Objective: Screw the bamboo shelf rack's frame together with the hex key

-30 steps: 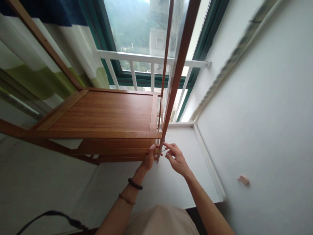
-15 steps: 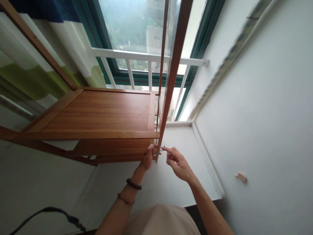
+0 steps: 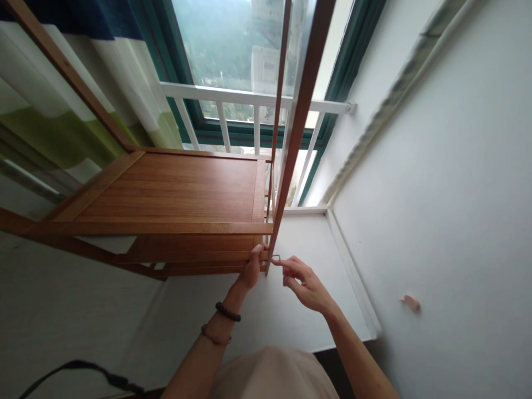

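Observation:
A brown wooden shelf unit (image 3: 199, 188) stands before me, its upright post (image 3: 292, 147) leaning through the middle of the view. My left hand (image 3: 250, 270) is closed round the end of a lower shelf rail (image 3: 199, 256), beside the post; some of its fingers are hidden behind the wood. From the post's right face sticks out a small bent metal hex key (image 3: 277, 256). My right hand (image 3: 305, 282) has its index finger stretched against this key, while the other fingers are loosely bent and apart, gripping nothing.
A white railing (image 3: 236, 95) crosses the green-framed window (image 3: 228, 50) behind the shelf. A striped curtain (image 3: 103, 72) hangs at left. The white wall (image 3: 457, 194) on the right carries a small pink hook (image 3: 410, 302). A black strap (image 3: 78, 364) shows at lower left.
The hex key has turned in the post, and its bent arm shows differently. My right index finger has moved slightly down along with it. My left hand keeps its hold.

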Motion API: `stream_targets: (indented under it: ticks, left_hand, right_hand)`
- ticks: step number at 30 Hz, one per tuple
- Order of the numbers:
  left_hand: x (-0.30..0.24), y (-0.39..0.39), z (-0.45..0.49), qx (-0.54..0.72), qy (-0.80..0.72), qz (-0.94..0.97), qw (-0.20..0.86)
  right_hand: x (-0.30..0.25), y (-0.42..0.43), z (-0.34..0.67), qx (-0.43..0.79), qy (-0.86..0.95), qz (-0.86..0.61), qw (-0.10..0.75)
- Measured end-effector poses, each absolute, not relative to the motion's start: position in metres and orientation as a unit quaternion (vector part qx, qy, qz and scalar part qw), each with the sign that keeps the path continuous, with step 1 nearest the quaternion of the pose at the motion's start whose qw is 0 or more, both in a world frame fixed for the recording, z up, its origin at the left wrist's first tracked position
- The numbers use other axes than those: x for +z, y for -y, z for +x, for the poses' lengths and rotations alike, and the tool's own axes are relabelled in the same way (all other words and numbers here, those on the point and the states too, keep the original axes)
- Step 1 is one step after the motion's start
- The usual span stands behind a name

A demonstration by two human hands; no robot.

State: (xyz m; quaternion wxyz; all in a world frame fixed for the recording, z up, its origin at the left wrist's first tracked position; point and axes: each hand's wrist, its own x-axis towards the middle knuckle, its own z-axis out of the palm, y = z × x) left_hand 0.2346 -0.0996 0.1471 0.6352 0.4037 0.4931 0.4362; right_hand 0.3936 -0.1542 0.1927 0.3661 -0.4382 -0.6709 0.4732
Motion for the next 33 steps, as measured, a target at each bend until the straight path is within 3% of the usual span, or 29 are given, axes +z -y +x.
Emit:
stream_targets:
  ticks: [4, 10, 15, 19, 26, 33]
  left_hand:
    - [0.145, 0.1, 0.234, 0.427, -0.491, 0.419, 0.633]
    - [0.146, 0.101, 0.234, 0.432, -0.499, 0.405, 0.632]
    - [0.145, 0.1, 0.234, 0.426, -0.5, 0.406, 0.635]
    - [0.142, 0.098, 0.233, 0.436, -0.495, 0.427, 0.619]
    - [0.147, 0.1, 0.235, 0.437, -0.482, 0.411, 0.639]
    - [0.142, 0.099, 0.235, 0.445, -0.484, 0.416, 0.628]
  right_hand:
    - [0.183, 0.136, 0.388, 0.435, 0.65, -0.49, 0.384]
    - [0.168, 0.146, 0.393, 0.466, 0.69, -0.491, 0.257]
    - [0.192, 0.159, 0.396, 0.508, 0.668, -0.437, 0.322]
    - [0.184, 0.139, 0.389, 0.464, 0.649, -0.466, 0.383]
    - [0.153, 0.144, 0.389, 0.431, 0.673, -0.51, 0.318]
    - [0.19, 0.147, 0.393, 0.504, 0.648, -0.429, 0.376]
